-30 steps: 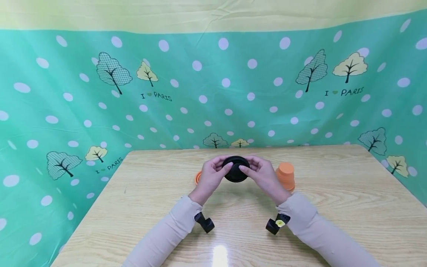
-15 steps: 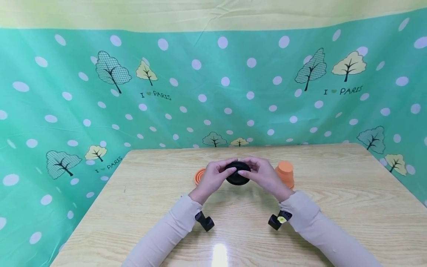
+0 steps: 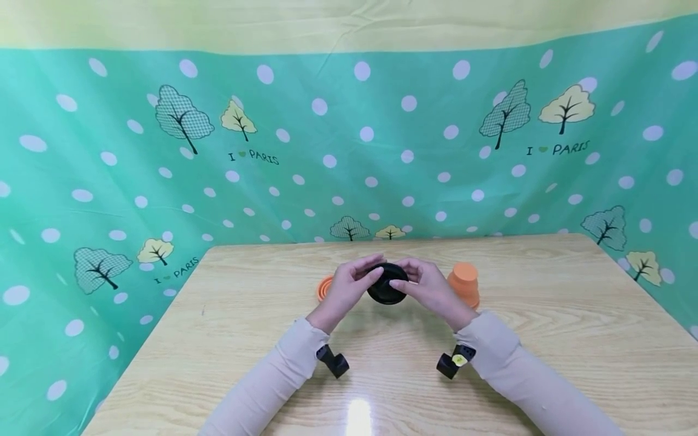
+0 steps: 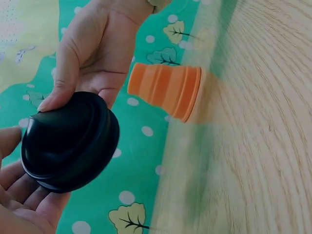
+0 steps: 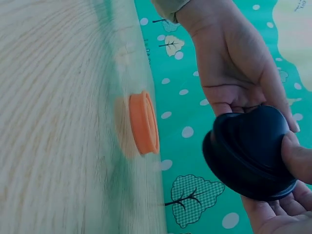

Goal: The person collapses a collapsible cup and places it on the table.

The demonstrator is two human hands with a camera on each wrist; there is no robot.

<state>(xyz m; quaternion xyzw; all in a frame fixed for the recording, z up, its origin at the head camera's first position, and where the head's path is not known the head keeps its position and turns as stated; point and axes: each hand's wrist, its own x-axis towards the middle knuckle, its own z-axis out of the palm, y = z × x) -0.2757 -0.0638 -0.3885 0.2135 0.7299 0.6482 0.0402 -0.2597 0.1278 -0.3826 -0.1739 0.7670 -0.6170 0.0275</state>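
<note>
Both hands hold a black collapsible cup (image 3: 386, 295), folded to a shallow round disc, up off the table. My left hand (image 3: 343, 290) grips its left side and my right hand (image 3: 434, 292) its right side. Thumbs lie on the face toward me, while the other fingers wrap behind and are partly hidden. In the left wrist view the black cup (image 4: 73, 141) has a stepped rim and an uneven, dented middle. The right wrist view shows one side of the cup (image 5: 258, 151) bulging between the thumbs.
An orange collapsible cup (image 3: 465, 286), stretched tall and upside down, stands behind my right hand. A second orange cup (image 3: 324, 289), folded flat, lies behind my left hand. The wooden table (image 3: 229, 339) ends at a green dotted cloth (image 3: 305, 133).
Over the last second the hands and black cup have lowered slightly, then the cup tilted a little. The thumbs have shifted on its face. Both orange cups stay put.
</note>
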